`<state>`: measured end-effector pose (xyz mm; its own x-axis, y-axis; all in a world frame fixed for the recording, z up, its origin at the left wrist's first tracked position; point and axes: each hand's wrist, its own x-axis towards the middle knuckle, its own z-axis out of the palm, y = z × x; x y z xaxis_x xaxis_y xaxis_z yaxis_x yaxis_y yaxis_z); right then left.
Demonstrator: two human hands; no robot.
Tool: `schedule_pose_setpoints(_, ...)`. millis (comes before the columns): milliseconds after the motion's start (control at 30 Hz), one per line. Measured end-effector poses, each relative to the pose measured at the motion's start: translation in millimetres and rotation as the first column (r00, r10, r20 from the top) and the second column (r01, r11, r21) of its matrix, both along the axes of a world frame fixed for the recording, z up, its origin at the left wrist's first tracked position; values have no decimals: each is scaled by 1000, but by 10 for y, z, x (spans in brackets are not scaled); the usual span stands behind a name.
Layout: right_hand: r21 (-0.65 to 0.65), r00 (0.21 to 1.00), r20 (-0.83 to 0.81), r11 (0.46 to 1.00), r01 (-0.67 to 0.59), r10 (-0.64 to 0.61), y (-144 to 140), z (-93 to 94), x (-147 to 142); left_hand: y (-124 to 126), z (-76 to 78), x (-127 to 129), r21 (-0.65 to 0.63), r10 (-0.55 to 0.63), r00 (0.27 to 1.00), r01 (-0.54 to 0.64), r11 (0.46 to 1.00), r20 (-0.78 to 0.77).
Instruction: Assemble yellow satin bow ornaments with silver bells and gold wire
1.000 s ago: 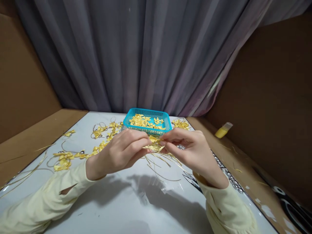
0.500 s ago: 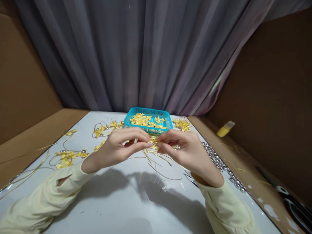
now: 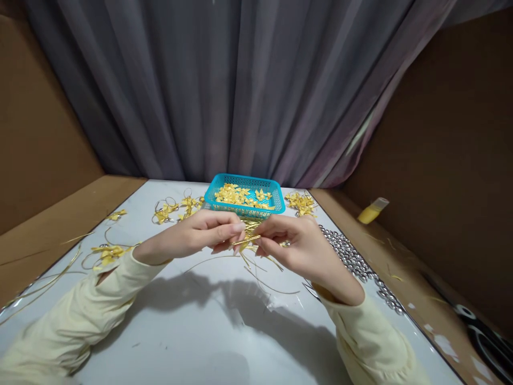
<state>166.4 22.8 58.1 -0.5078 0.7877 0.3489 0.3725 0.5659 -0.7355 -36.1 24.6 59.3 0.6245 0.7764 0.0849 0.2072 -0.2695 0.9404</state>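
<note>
A short piece of gold wire (image 3: 247,240), looking doubled or twisted, spans the gap between my hands above the table. My right hand (image 3: 294,243) pinches its right end between thumb and fingertips. My left hand (image 3: 206,232) has its fingers curled in at the other end, with the thumb pressed over them; the exact hold there is partly hidden. Just behind my fingers, a bundle of gold wires (image 3: 250,224) lies on the table, with loose ends trailing toward me. Past it stands a blue plastic basket (image 3: 280,206) containing yellow ribbon flowers (image 3: 232,194).
Yellow flowers with wire loops (image 3: 163,212) lie in clusters on the left, and another cluster (image 3: 301,203) sits right of the basket. Silver beads (image 3: 348,256) spread along the right edge. Beyond are a yellow-filled tube (image 3: 372,210) and black-handled scissors (image 3: 487,339). A curtain (image 3: 208,91) hangs behind.
My hands have drawn slightly apart, so the gold wire between them now shows. My left thumb and fingers have shifted their grip, the fingers curling under.
</note>
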Motion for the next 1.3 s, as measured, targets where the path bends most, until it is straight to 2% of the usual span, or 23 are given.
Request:
schedule_pose_setpoints(167,-12,999,33,1000,-27,28,8,2,-13,-13,26,-1,-63,-61,998,60,996,-23)
schedule_pose_setpoints(333,11,997,74,999,-37,36,22,-8,-13,-52,49,19,-82,12,998,-18,996,-70)
schedule_pose_setpoints(433,-17,996,79,999,-41,42,33,-10,-8,-46,52,35,-17,136,987,-138,990,-82)
schedule_pose_setpoints(533,-42,999,42,999,-16,18,40,-9,4,11,57,31,128,343,933,-329,936,-109)
schedule_pose_setpoints(600,-51,1000,18,999,1,0,46,-5,16,56,64,15,177,399,905,-373,911,-147)
schedule_pose_setpoints(667,-78,1000,-8,997,10,-11,54,3,27,83,69,-4,185,346,914,-310,933,-213)
schedule_pose_setpoints(767,-151,997,-69,989,10,-21,73,16,35,78,55,-16,228,219,929,-154,962,-298)
schedule_pose_setpoints(900,-268,989,-148,963,-13,-28,91,23,23,37,7,7,334,192,915,-69,940,-354)
schedule_pose_setpoints(1067,-356,968,-250,932,-67,-26,96,18,-6,16,-46,36,370,191,936,-73,926,-294)
schedule_pose_setpoints(1300,-383,871,-467,923,-40,-156,85,6,-61,-15,-99,79,343,259,961,-213,915,-93)
